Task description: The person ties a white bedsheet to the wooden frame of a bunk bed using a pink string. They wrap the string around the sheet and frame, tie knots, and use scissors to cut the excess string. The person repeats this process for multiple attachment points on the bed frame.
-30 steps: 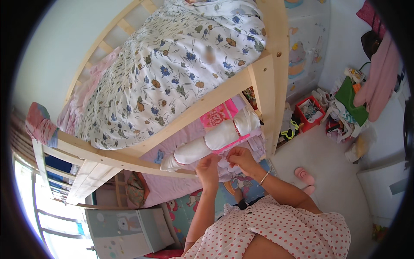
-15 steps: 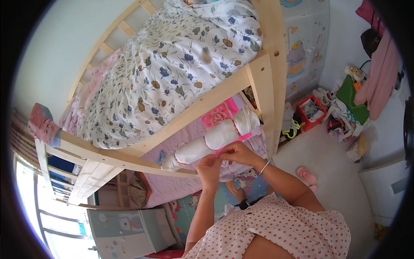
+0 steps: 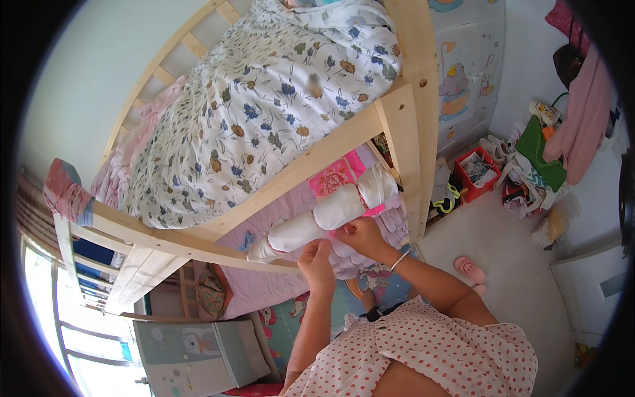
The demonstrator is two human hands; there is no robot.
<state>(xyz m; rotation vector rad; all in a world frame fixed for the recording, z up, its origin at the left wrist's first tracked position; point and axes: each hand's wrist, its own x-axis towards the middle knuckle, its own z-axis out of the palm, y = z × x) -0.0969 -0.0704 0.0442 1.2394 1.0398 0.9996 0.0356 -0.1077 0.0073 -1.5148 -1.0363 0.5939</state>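
Note:
A long white fabric roll [image 3: 338, 206], bound at intervals by thin red ties, lies slantwise over the lower bunk in front of me. Just below its middle, my left hand [image 3: 316, 263] is closed in a pinch, thumb against fingers. My right hand [image 3: 361, 237], a pale bangle on its wrist, is closed close to the roll's near side. A small red bit shows at its fingertips; I cannot tell whether it is tie or fingernail. Whatever either hand pinches is too small to make out. Under the roll, bright pink cloth peeks out.
Above the roll runs the wooden rail [image 3: 311, 147] of the upper bunk, with a floral quilt [image 3: 264, 99] over it. A pink patterned cloth [image 3: 334, 175] lies behind the roll. Pink slippers [image 3: 468, 268] and a red bin [image 3: 477, 173] are on the right; a cabinet [image 3: 188, 354] stands lower left.
My hands, together at the roll's near side before, have drawn apart. The left has moved slightly left and down, while the right is turned closer to the roll. The roll has barely shifted.

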